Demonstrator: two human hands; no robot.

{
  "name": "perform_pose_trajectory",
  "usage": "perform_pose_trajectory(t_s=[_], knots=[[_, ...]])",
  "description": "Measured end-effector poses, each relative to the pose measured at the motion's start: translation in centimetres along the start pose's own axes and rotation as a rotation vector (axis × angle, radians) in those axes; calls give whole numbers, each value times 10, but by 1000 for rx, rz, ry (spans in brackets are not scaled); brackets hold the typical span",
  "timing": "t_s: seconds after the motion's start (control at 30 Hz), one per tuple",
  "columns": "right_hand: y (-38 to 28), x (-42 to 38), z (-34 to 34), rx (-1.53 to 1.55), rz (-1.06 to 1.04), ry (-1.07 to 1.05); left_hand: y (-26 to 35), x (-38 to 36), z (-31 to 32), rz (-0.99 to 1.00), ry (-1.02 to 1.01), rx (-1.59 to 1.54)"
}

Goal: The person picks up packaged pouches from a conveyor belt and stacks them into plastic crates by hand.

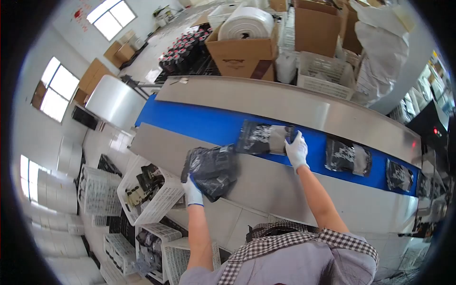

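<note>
Head view: gloved hands with dark bags beside a blue belt.
The left hand [193,193] has its grip pinching the edge of the dark bags [212,172], over the near edge of the steel surface [270,185]; the right hand [298,151] touches the right end of a packet [259,138] lying partly on the belt [190,124], but whether its grip is pinching I cannot tell. Other packets [349,157] lie rightward along the belt; beyond stand bottles [183,54], a box [240,56] holding a white roll [247,23], and a crate [325,71].

two gloved hands [298,151], three packs [259,137] on belt [204,124], three windows [110,19]
</note>
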State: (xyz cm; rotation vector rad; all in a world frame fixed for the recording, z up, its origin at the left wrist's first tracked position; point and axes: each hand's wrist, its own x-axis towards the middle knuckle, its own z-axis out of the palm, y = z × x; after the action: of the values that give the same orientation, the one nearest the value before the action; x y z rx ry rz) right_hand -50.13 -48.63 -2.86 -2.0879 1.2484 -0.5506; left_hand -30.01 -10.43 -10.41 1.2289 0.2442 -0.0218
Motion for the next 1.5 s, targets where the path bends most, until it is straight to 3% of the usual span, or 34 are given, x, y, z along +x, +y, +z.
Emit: perform_pose_trajectory(t_s=[0.03,0.1,0.13,0.17,0.3,0.37,0.43,0.53,0.7,0.83,0.97,1.07,1.1,1.13,1.2,1.23,1.33,1.43,1.5], knots=[[-7,-15,0,24,-92,109,3,-7,2,-5,-29,10],[-34,-39,9,43,-235,-74,-5,-7,2,53,88,161],[-54,-47,13,-65,-235,-286,-13,-4,-2,81,127,231],[-60,-52,38,-39,-312,-316,-21,0,-4,108,163,299],[-102,-51,109,-79,-269,-659,3,-45,21,349,201,593],[-103,-53,140,3,-226,-685,9,-71,28,284,265,874],[-102,-55,159,122,-173,-597,4,-84,21,346,101,1120],[-111,-47,162,239,-107,-559,10,-92,28,216,67,1320],[-125,-24,186,280,-121,-344,5,-89,28,237,48,1256],[-120,10,217,253,7,-120,-3,-87,29,275,33,1267],[-100,36,217,236,-21,-171,-6,-90,38,211,53,1295],[-90,16,181,383,-52,-158,-13,-80,49,229,77,1332],[-60,6,193,507,-30,-171,-11,-86,55,213,96,1312],[-78,-26,141,410,-94,-145,-9,-88,62,196,116,1293],[-68,-73,119,482,-58,-288,-12,-88,65,215,135,1260],[-80,-96,94,592,198,-612,-20,-83,63,251,134,1243],[-84,-137,100,401,193,-958,-38,-79,55,337,126,1183],[-72,-146,172,442,204,-782,-37,-79,48,414,49,973],[-89,-138,183,430,84,-653,-26,-89,48,445,-15,902]])
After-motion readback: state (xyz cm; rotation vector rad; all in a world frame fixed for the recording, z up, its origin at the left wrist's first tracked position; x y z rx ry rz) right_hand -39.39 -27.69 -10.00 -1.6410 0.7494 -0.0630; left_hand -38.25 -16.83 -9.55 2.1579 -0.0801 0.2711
